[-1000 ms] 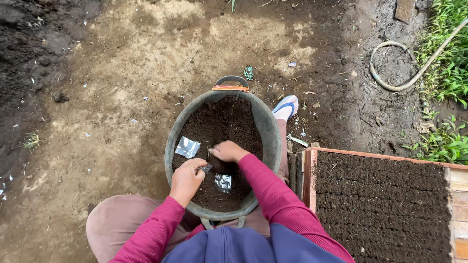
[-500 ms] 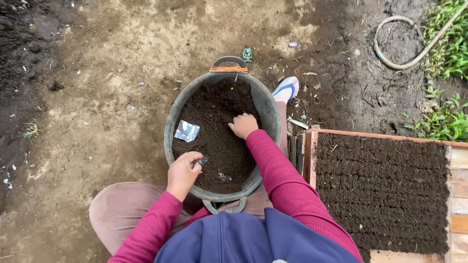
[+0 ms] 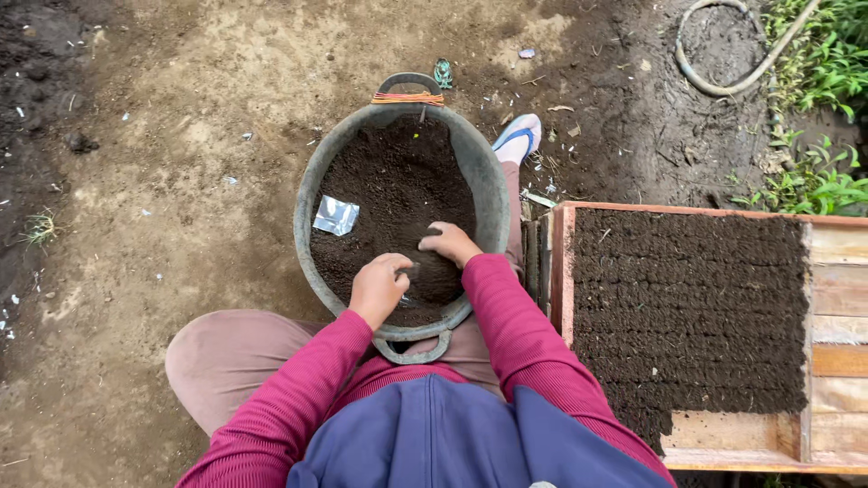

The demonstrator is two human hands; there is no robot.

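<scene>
One tub (image 3: 312,194) of dark soil (image 3: 398,181) is seen btwn the knees, w/ 2 handles. Both hands are sunk into the soil near its close rim. Left hand (image 3: 378,287): grip is pinched together on a small pouch (image 3: 409,269), mostly hidden. Right hand (image 3: 448,244): fingers are curled into soil; clamped or not can't be told. One silver packet (image 3: 335,215) is lying on the soil, apart. One wooden tray (image 3: 827,361) of soil is set at right.
</scene>
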